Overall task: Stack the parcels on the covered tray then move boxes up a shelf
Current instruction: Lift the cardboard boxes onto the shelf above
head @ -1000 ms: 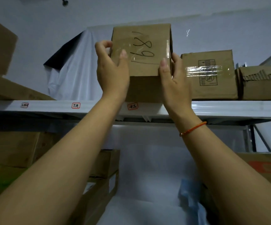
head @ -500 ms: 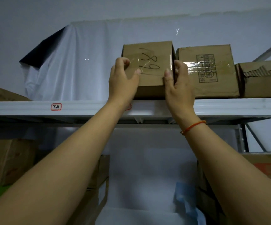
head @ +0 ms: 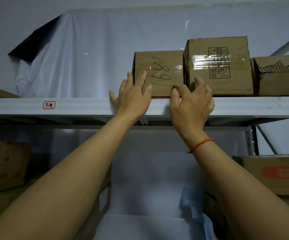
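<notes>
A small cardboard box marked "189" (head: 164, 66) stands on the white upper shelf (head: 71, 105), its right side against a larger taped box (head: 218, 66). My left hand (head: 133, 94) lies flat with fingers spread against the small box's lower left front. In front of its lower right corner is my right hand (head: 192, 99), fingers loosely curled and apart, thumb tip touching the box's front. Neither hand grips the box. A red string bracelet circles my right wrist.
A third torn cardboard box (head: 278, 75) sits at the far right of the upper shelf. White plastic sheeting (head: 79, 58) hangs behind the shelf's bare left part. Below, cardboard boxes stand at left (head: 5, 165) and right (head: 275, 174), with a blue object (head: 192, 203) between.
The box came down from the air onto the upper shelf beside the taped box. Both hands let go of its sides and now rest open against its front.
</notes>
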